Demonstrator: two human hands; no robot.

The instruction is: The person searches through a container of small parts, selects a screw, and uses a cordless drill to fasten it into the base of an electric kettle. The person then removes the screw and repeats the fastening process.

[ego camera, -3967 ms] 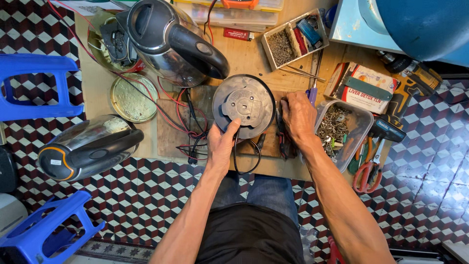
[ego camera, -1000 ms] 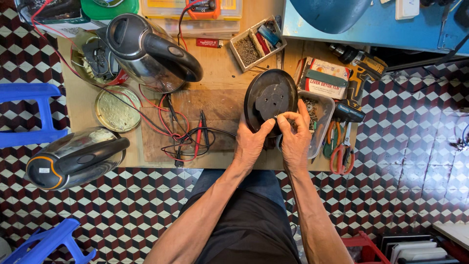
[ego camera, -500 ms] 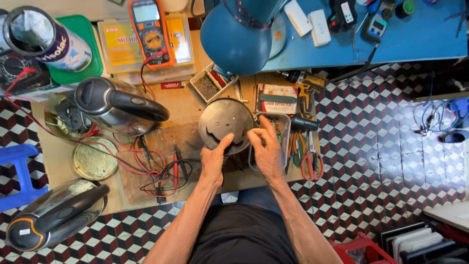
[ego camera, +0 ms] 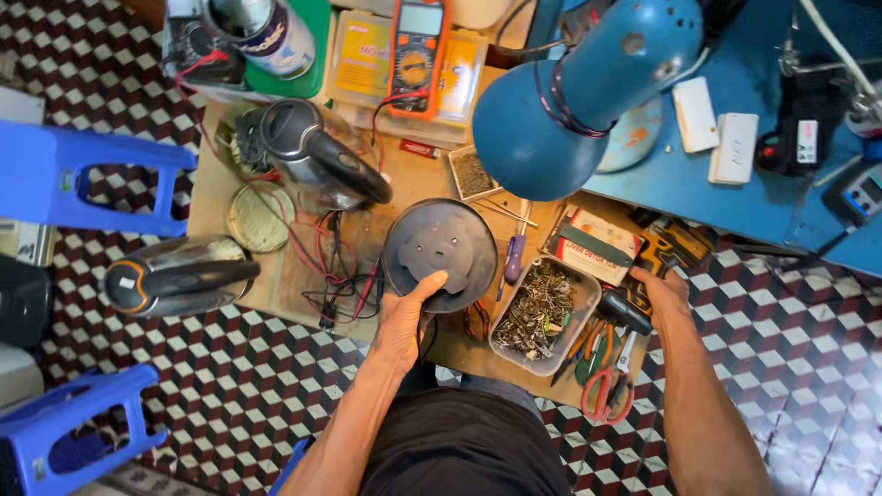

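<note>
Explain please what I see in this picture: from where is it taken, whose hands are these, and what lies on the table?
The picture comes from a camera worn on a person's head, looking straight down, so the two bare arms belong to that person. The left hand holds a round dark disc at its lower edge, above a small wooden table. The right hand reaches to the tools at the table's right end; whether it grips anything cannot be told. On the table stand a steel kettle with a black handle, a tangle of red and black wires, a screwdriver, a clear tray of small metal parts, and pliers and scissors. A second kettle lies on its side at the left edge. Behind are an orange meter and a blue lamp. Blue stools stand on the chequered floor.
</note>
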